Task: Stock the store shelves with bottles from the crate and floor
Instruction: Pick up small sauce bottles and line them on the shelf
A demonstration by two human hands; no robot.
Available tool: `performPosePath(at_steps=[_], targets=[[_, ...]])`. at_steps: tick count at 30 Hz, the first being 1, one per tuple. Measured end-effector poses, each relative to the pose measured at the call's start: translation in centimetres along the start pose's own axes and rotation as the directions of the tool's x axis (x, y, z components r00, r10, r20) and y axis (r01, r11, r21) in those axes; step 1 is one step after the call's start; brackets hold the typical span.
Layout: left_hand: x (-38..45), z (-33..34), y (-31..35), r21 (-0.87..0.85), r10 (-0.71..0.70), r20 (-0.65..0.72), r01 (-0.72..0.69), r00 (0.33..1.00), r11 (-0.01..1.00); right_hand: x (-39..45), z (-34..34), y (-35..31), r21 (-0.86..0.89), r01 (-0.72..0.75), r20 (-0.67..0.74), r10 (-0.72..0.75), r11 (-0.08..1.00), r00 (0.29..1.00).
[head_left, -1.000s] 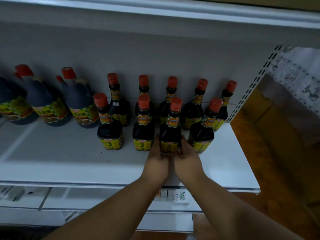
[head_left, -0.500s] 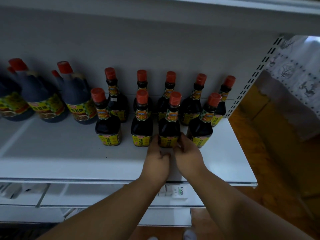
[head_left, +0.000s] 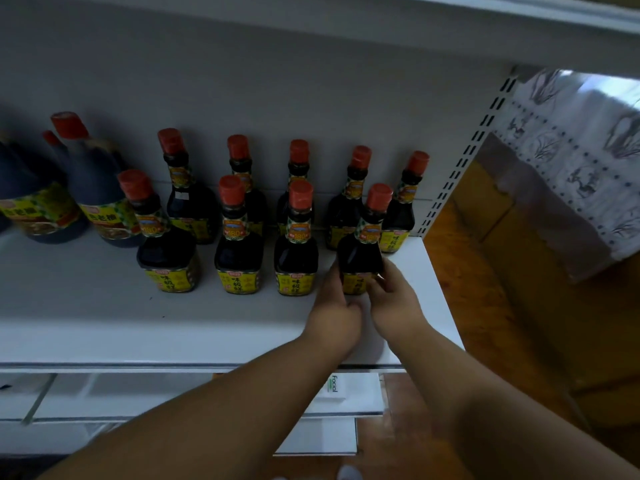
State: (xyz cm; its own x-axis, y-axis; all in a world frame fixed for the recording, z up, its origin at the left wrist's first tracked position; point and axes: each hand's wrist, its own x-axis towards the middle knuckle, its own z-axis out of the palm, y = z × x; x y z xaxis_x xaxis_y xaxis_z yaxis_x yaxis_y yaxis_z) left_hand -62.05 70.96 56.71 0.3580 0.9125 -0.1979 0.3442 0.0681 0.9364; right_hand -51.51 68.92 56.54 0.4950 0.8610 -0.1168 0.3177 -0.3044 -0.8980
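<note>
The fingers of both hands are curled round the base of 1 dark bottle (head_left: 360, 258) at the right end of the near row, the left hand (head_left: 334, 315) on its left side and the right hand (head_left: 398, 303) on its right, thumbs meeting just below its yellow label. The bottle stands upright on the white shelf (head_left: 86, 306).

The shelf is wide and mostly bare along its near edge, with open room left of the hands and in front of the bottles. Its right edge lies close beside the right hand, and only a narrow strip of white surface is left there. Beyond that edge a slotted upright (head_left: 467, 157) rises, and past it are a brown floor (head_left: 485, 271) and a patterned cloth (head_left: 581, 154). Another shelf (head_left: 485, 15) overhangs from above.

At far left stand 2 large jugs (head_left: 97, 195) with red caps, near the back wall. Right of them, 5 small bottles (head_left: 294, 188) line the far row close to the wall. The near row holds 4, the held one included, and the 3 others (head_left: 235, 244) stand just beside one another with small gaps. The held bottle sits just in front of the far row's 2 rightmost bottles.

Below the shelf, a white box (head_left: 334, 388) printed with a word lies on a lower level.
</note>
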Motion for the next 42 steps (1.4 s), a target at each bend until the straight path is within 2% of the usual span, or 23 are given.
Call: performPosePath(at_steps=[5, 16, 19, 21, 24, 28, 31, 34, 38, 42], targets=[[-0.3, -0.2, -0.4, -0.025, -0.067, -0.042, 0.066, 0.997, 0.998, -0.6, 0.0, 0.2, -0.033, 0.055, 0.031, -0.054, 0.998, 0.998], [-1.2, -0.8, 0.3, -0.035, -0.011, -0.036, 0.010, 0.999, 0.999, -1.2, 0.1, -0.2, -0.089, 0.031, 0.023, -0.029, 0.996, 0.999], [-2.8, -1.1, 0.0, -0.040, -0.010, -0.039, 0.008, 0.999, 0.999, -2.4, -0.1, -0.3, -0.122, -0.037, -0.027, 0.034, 0.992, 0.999], [-4.4, -1.7, -0.4, -0.062, -0.007, -0.051, 0.004, 0.999, 0.998, -3.8, -0.2, -0.1, -0.162, 0.003, -0.060, -0.013, 0.987, 0.998], [-6.5, -3.2, -1.0, -0.073, -0.026, -0.200, 0.011, 0.979, 0.997, -5.6, 0.7, -0.7, -0.240, 0.139, 0.087, -0.121, 0.961, 0.989], [-7.8, -6.4, -1.4, -0.115, -0.072, -0.495, 0.017, 0.866, 0.993, -6.5, 3.8, -2.6, -0.183, 0.259, 0.357, -0.181, 0.948, 0.917], [-7.1, -9.4, -2.0, -0.105, -0.106, -0.567, 0.056, 0.817, 0.993, -7.2, 6.4, -4.9, -0.112, 0.243, 0.496, -0.158, 0.964, 0.854], [-5.4, -12.2, -2.8, -0.147, -0.131, -0.513, 0.064, 0.848, 0.987, -7.0, 9.0, -6.5, -0.133, 0.226, 0.493, -0.133, 0.965, 0.860], [-3.8, -14.5, -4.1, -0.111, -0.097, -0.361, 0.060, 0.928, 0.992, -6.3, 12.4, -7.2, -0.107, 0.193, 0.332, -0.148, 0.975, 0.932], [-3.4, -15.5, -5.3, -0.138, 0.004, -0.196, -0.032, 0.981, 0.990, -6.4, 14.6, -7.3, -0.062, 0.113, 0.185, -0.100, 0.992, 0.978]])
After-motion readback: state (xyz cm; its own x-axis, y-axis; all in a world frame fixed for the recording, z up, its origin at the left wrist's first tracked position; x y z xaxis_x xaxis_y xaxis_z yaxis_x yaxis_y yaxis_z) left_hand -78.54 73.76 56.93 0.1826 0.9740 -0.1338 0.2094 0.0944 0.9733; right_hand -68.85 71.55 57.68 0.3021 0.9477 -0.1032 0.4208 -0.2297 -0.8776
